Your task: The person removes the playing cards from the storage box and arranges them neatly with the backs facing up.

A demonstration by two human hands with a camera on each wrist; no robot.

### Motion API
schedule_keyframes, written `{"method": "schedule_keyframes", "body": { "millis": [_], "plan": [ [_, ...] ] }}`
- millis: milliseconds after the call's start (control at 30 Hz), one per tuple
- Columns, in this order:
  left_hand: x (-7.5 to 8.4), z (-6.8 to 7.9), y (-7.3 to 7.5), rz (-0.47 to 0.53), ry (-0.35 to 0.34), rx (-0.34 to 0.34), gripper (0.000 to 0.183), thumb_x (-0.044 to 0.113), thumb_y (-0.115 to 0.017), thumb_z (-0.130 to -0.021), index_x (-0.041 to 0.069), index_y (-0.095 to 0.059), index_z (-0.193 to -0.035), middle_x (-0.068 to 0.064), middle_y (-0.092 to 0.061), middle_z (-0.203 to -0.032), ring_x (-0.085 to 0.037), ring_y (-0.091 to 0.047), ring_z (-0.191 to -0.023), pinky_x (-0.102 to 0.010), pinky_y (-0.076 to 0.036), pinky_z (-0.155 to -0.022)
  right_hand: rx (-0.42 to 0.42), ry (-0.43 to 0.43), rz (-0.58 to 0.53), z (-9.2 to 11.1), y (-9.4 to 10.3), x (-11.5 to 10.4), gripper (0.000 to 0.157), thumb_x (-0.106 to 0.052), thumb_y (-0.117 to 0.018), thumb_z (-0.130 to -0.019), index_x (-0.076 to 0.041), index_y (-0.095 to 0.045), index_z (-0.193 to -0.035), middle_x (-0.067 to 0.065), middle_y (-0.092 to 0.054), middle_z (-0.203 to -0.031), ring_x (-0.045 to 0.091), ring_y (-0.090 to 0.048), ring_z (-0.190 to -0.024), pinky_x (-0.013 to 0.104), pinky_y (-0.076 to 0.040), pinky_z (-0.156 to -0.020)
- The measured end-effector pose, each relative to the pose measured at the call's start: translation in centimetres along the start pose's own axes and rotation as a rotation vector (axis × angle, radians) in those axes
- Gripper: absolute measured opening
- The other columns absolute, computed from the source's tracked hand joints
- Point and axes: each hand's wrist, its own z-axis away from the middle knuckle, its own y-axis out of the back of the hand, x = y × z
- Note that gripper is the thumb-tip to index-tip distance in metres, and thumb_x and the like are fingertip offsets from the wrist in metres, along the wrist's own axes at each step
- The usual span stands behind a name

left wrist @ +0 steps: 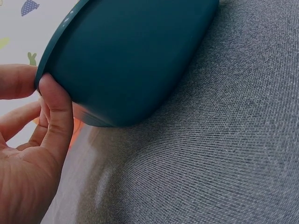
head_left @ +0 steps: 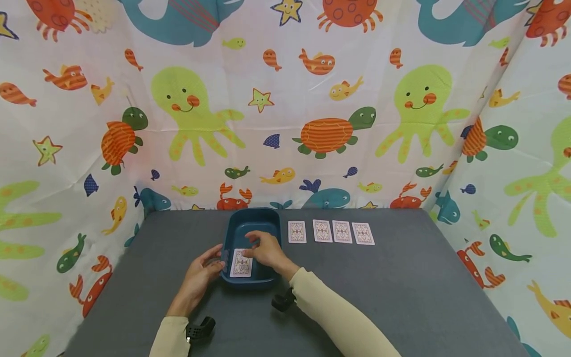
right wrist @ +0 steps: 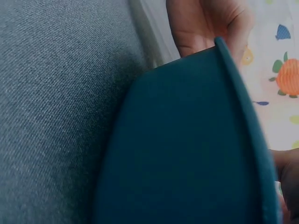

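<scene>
A dark blue tray [head_left: 250,283] with raised walls stands on the grey table. Inside it, near the front left, a playing card [head_left: 239,270] lies with its patterned back up. My left hand [head_left: 200,275] is at the tray's left side, and the left wrist view shows thumb and forefinger pinching the rim [left wrist: 52,46]. Over the tray, my right hand [head_left: 267,251] reaches in with thumb and forefinger apart, one fingertip at the card's upper right corner. The tray wall [right wrist: 177,140] hides most of that hand in the right wrist view.
Right of the tray, several cards lie back up in a row: a leftmost card [head_left: 297,232] set slightly apart and others up to a rightmost card [head_left: 363,233]. A sea-animal printed curtain [head_left: 267,163] borders the grey table [head_left: 401,287] at the back and sides.
</scene>
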Motion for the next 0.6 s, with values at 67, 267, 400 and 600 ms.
{"method": "schedule_keyframes", "body": {
  "millis": [67,267,400,600],
  "plan": [
    [0.1,0.0,0.1,-0.002,0.003,0.002,0.054,0.008,-0.056,-0.096,0.015,-0.043,-0.148,-0.013,-0.041,-0.141,-0.022,-0.050,-0.114,-0.035,-0.045,-0.096,0.000,-0.019,0.011,-0.3,-0.3,0.2,0.045,-0.021,-0.078,-0.083,-0.014,-0.064,-0.126,0.014,-0.065,-0.124,0.020,-0.061,-0.095,0.038,-0.054,-0.082],
    [-0.1,0.0,0.1,0.005,0.006,0.004,0.053,0.009,-0.057,-0.096,0.017,-0.044,-0.147,-0.011,-0.042,-0.141,-0.021,-0.050,-0.115,-0.035,-0.045,-0.098,0.009,-0.072,0.062,-0.9,-1.3,0.6,0.047,-0.021,-0.079,-0.082,-0.012,-0.065,-0.126,0.013,-0.065,-0.118,0.026,-0.059,-0.100,0.044,-0.052,-0.085],
    [-0.3,0.0,0.2,0.017,-0.003,-0.001,0.054,0.009,-0.059,-0.095,0.015,-0.044,-0.147,-0.011,-0.042,-0.139,-0.016,-0.053,-0.110,-0.029,-0.047,-0.091,0.012,-0.092,0.100,-1.2,-1.7,0.8,0.047,-0.019,-0.082,-0.079,-0.011,-0.066,-0.123,0.013,-0.066,-0.113,0.024,-0.059,-0.094,0.042,-0.052,-0.082],
    [-0.2,-0.1,0.2,0.038,-0.017,-0.010,0.055,0.007,-0.058,-0.095,0.013,-0.042,-0.148,-0.013,-0.040,-0.140,-0.012,-0.053,-0.105,-0.026,-0.047,-0.087,0.011,-0.108,0.175,-1.5,-1.9,1.0,0.049,-0.020,-0.084,-0.076,-0.009,-0.067,-0.121,0.011,-0.067,-0.107,0.022,-0.059,-0.089,0.040,-0.052,-0.082]
  ]
}}
